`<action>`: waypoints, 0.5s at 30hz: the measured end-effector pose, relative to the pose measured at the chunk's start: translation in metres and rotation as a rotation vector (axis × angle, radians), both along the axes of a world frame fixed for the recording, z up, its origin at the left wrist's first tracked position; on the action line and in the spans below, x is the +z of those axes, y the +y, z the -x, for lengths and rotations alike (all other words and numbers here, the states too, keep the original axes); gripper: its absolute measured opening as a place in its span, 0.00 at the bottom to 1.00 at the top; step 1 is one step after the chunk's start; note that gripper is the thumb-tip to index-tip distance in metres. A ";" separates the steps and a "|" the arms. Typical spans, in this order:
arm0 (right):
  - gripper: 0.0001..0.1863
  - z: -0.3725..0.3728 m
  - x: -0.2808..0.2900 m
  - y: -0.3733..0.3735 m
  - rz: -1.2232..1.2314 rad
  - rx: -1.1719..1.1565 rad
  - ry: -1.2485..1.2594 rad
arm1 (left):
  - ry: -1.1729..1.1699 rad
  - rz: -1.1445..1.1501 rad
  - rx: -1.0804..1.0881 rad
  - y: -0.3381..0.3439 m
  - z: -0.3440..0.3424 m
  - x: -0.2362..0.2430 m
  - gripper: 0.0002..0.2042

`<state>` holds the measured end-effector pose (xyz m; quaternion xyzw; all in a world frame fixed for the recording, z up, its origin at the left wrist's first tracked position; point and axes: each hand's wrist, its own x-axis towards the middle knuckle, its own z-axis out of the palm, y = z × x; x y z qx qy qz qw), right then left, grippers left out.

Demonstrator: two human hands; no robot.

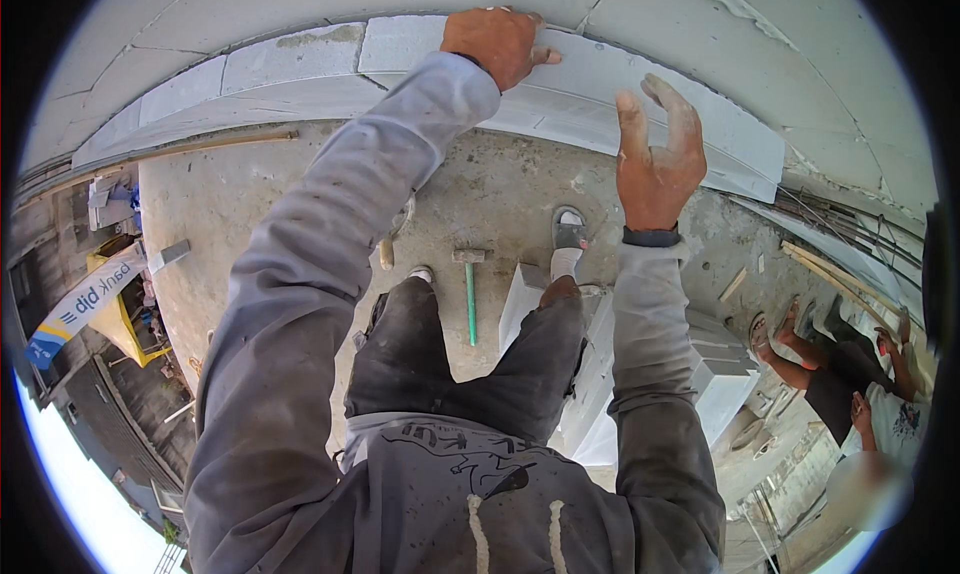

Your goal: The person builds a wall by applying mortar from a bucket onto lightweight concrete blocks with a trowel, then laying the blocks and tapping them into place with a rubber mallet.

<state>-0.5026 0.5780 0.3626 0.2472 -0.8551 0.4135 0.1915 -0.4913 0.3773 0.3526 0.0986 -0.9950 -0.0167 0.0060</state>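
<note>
A low course of white lightweight concrete blocks [290, 62] runs along the foot of a grey block wall [740, 49]. My left hand [495, 46] is on top of a white block [590, 74] in this row, its fingers curled over the far edge and its thumb toward the near side. Raised at the near side of the same row, my right hand [660, 164] holds nothing. Its dusty fingers are bent and apart from the thumb. Between my feet a hammer [471, 294] with a green handle lies on the concrete floor.
Stacked white blocks [715, 369] stand beside my right leg. Another person [850, 394] sits at the far right near wooden strips [840, 279]. A tool with a wooden handle [386, 253] lies by my left foot. A long wooden strip [200, 148] lies along the left.
</note>
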 end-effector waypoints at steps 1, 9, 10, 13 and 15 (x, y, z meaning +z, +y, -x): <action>0.18 -0.034 -0.012 0.005 0.160 -0.067 -0.052 | -0.016 0.017 -0.033 -0.005 0.000 -0.002 0.26; 0.34 -0.352 -0.481 0.011 -0.435 -0.021 -1.384 | -0.024 0.011 -0.142 0.007 0.002 0.025 0.22; 0.35 -0.372 -0.552 0.087 -0.583 -0.099 -1.427 | 0.064 -0.099 -0.187 0.033 0.011 0.020 0.21; 0.36 -0.407 -0.578 0.034 -0.486 -0.123 -1.489 | 0.034 0.029 -0.291 0.027 -0.009 0.002 0.23; 0.37 -0.398 -0.562 0.035 -0.485 -0.243 -1.522 | 0.080 -0.147 -0.416 -0.019 0.005 -0.007 0.30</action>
